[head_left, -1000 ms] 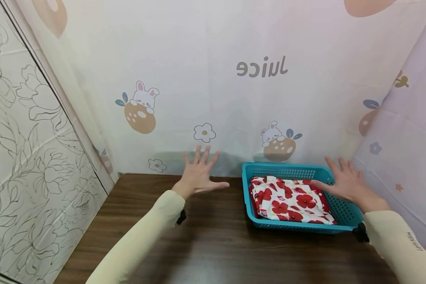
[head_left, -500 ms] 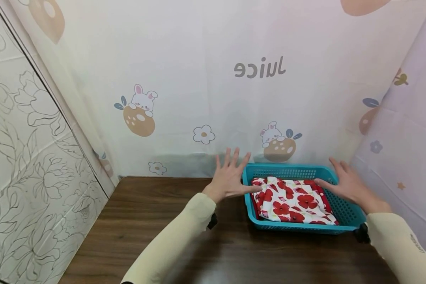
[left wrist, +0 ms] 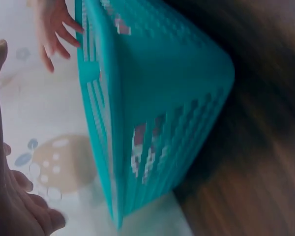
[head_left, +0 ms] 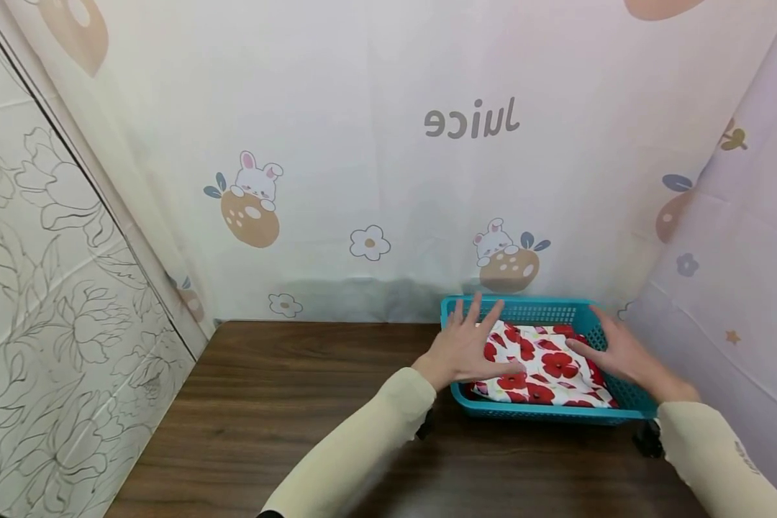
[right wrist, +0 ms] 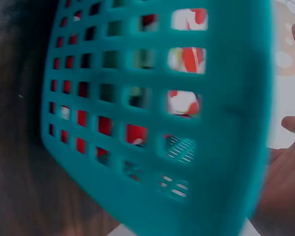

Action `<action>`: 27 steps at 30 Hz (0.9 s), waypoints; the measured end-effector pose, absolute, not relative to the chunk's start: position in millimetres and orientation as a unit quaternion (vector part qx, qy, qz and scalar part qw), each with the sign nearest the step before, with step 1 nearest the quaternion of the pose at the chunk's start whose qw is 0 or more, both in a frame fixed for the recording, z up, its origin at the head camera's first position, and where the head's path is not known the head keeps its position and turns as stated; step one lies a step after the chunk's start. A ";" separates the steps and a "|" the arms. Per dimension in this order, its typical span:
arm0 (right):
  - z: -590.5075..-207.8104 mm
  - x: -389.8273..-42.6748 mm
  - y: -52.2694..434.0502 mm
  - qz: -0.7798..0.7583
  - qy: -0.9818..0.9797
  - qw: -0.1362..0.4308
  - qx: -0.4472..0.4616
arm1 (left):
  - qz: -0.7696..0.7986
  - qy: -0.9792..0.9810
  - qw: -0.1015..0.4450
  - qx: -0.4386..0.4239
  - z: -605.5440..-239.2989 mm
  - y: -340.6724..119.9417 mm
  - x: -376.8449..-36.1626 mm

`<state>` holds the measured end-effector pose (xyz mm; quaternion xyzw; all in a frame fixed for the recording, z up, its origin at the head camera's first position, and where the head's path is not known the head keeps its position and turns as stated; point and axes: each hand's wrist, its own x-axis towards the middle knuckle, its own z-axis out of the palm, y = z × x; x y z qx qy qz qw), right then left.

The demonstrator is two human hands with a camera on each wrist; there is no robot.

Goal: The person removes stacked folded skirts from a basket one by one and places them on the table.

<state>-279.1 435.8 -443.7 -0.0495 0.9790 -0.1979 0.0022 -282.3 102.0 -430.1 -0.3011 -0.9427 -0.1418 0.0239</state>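
Note:
A teal plastic basket point(head_left: 557, 413) with slotted sides stands against the back wall on the right of the table. In it lies folded cloth point(head_left: 537, 363), white with red flowers. My left hand point(head_left: 462, 349) is over the basket's left end, fingers spread, thumb stretched above the cloth. Over the right end is my right hand point(head_left: 624, 356), fingers extended and thumb pointing inward. Neither hand holds anything. In the left wrist view the left hand point(left wrist: 19, 201) is beside the basket's rim point(left wrist: 115, 123). The right wrist view has the right hand point(right wrist: 285, 177) past the basket's near rim.
The dark wooden table point(head_left: 285, 403) extends to the left of the basket. Behind it hangs a pale printed curtain point(head_left: 375, 165), with another pale sheet point(head_left: 751, 288) at the right. A flower-patterned panel point(head_left: 58, 302) borders the left side.
My left hand has moved right, from over the bare table to over the basket's left end. The right hand has shifted slightly inward. Basket and cloth have stayed in place.

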 end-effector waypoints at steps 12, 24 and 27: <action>-465.0 -273.2 434.7 -0.211 0.976 0.036 -0.043 | -0.263 -0.930 -0.036 -0.253 -449.4 127.6 -270.4; -474.3 -277.0 428.1 -0.245 0.966 0.071 -0.043 | -0.432 -0.888 -0.143 -0.068 -456.2 144.4 -262.5; -477.2 -272.7 431.8 -0.244 0.965 0.084 -0.038 | -0.466 -0.868 -0.170 -0.029 -458.8 147.5 -259.3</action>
